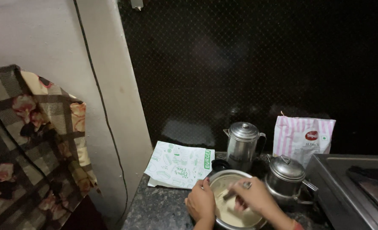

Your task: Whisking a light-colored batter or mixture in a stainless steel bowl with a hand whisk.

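A round steel bowl (221, 176) of pale batter (229, 211) sits on the dark speckled counter (163, 208) at the bottom centre. My left hand (201, 202) grips the bowl's left rim. My right hand (253, 196) is over the bowl, closed on a slim utensil (229, 195) whose tip dips into the batter. A ring shows on one finger of that hand.
Behind the bowl stand a tall lidded steel jug (243, 145), a small dark cup (220, 165) and a steel kettle (287, 176). A white-and-green printed paper box (180, 164) lies to the left, a pink-striped bag (303, 137) at the back, a steel stove (350, 187) at right. Patterned cloth (31, 140) hangs left.
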